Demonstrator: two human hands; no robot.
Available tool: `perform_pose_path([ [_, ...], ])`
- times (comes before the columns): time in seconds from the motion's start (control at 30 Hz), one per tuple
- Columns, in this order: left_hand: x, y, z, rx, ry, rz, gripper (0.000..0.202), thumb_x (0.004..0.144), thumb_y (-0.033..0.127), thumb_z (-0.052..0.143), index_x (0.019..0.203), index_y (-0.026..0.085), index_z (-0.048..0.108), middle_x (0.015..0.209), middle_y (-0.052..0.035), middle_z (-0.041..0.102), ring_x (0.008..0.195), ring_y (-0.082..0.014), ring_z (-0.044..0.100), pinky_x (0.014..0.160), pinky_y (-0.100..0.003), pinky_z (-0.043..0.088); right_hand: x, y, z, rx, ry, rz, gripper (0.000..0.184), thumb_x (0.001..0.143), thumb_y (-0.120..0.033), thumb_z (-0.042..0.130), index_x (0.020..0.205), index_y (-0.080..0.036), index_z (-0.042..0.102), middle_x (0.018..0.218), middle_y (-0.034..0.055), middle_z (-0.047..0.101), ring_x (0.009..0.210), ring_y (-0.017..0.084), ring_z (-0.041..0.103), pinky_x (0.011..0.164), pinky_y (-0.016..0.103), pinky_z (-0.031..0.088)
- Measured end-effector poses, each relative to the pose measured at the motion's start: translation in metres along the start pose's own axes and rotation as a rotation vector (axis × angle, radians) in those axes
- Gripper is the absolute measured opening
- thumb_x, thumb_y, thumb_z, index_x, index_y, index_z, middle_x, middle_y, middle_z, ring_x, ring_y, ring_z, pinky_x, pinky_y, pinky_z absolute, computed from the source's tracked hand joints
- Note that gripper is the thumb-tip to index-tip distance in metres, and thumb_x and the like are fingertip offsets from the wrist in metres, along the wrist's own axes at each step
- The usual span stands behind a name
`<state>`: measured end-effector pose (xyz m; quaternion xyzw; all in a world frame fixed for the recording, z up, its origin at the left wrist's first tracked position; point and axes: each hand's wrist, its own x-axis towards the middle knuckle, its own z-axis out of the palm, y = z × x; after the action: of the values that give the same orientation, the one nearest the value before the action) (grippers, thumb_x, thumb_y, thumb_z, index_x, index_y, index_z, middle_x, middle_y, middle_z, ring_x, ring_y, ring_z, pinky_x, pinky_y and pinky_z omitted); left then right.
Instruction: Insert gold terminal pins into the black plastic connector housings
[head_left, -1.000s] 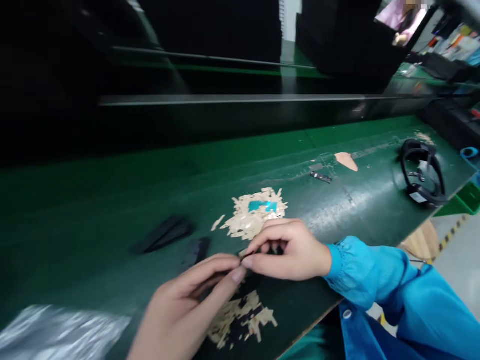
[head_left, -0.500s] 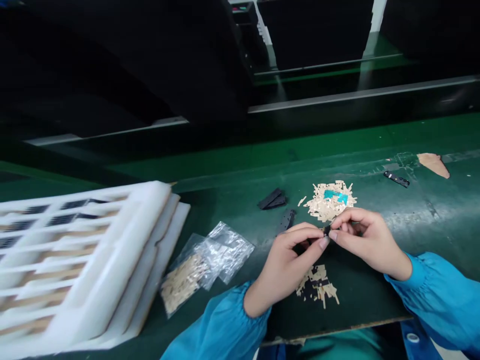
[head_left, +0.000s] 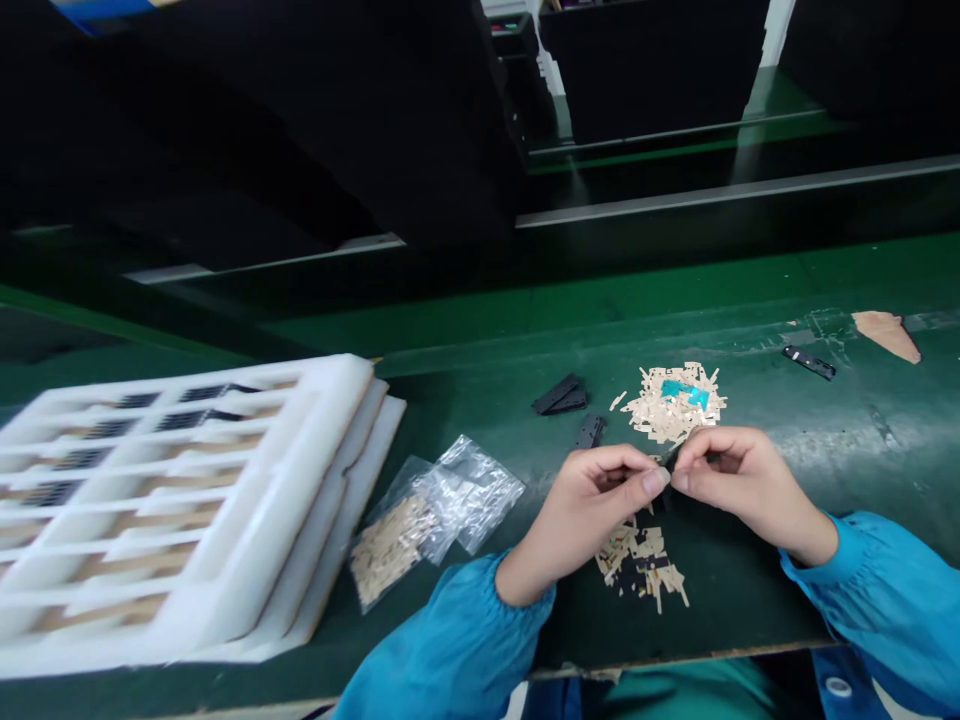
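My left hand [head_left: 585,505] and my right hand [head_left: 739,480] meet fingertip to fingertip above the green table [head_left: 825,450]. Together they pinch a small black part [head_left: 670,462], mostly hidden by the fingers. Both hands are closed in a pinch. Just beyond them lies a pile of small beige strips [head_left: 675,402] with a teal piece on top. A second scatter of beige and dark scraps [head_left: 641,565] lies under my left hand. Two black flat parts [head_left: 561,395] and another black part [head_left: 590,431] rest to the left of the pile.
A stack of white foam trays [head_left: 187,500] with slotted rows fills the left. Clear plastic bags [head_left: 435,515], one holding beige strips, lie beside it. A small black piece [head_left: 808,362] and a tan scrap [head_left: 886,333] sit far right. A dark raised rail runs behind.
The view swung left from a second ago, bringing the foam trays and bags into sight. My hands stay joined on the black part, with only slight shifts.
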<state>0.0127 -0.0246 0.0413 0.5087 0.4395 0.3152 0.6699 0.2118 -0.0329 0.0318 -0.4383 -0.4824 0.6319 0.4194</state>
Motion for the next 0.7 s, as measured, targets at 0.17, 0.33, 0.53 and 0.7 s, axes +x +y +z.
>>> perform_pose_path([
  [0.17,0.002,-0.001,-0.001,-0.077,-0.042,-0.047,0.037,0.082,0.049,0.081,0.075,0.014,0.070,0.076,-0.0015,0.060,0.062,-0.0097,0.050,0.055,-0.022,0.044,0.002,0.002,0.002,0.201,-0.101,0.147,0.010,0.073,-0.025,0.084,0.071,-0.019,0.076,0.061,-0.0024,0.063,0.056,0.011,0.050,0.057,0.024,0.045],
  [0.33,0.004,-0.006,0.000,-0.064,-0.070,-0.116,0.043,0.079,0.054,0.082,0.078,0.013,0.068,0.074,0.0003,0.058,0.058,-0.0075,0.049,0.052,-0.019,0.043,0.002,0.003,0.003,0.317,-0.128,0.215,0.016,0.071,-0.028,0.089,0.071,-0.018,0.077,0.060,-0.0028,0.061,0.052,0.008,0.045,0.056,0.023,0.042],
  [0.53,0.000,-0.001,-0.002,0.039,-0.144,-0.201,0.049,0.085,0.065,0.069,0.084,0.016,0.063,0.057,0.0044,0.052,0.045,-0.0087,0.047,0.043,-0.019,0.035,0.001,0.004,0.002,0.313,-0.146,0.212,0.009,0.075,-0.024,0.086,0.073,-0.020,0.078,0.060,-0.0033,0.060,0.052,0.008,0.042,0.056,0.023,0.040],
  [0.7,-0.002,0.016,-0.036,0.693,0.363,0.048,0.037,0.089,0.054,0.066,0.083,0.018,0.069,0.071,-0.0021,0.063,0.062,-0.0147,0.055,0.057,-0.025,0.041,0.003,0.005,-0.001,0.273,-0.091,0.242,0.009,0.073,-0.024,0.086,0.071,-0.019,0.078,0.060,-0.0035,0.059,0.050,0.006,0.037,0.052,0.022,0.034],
])
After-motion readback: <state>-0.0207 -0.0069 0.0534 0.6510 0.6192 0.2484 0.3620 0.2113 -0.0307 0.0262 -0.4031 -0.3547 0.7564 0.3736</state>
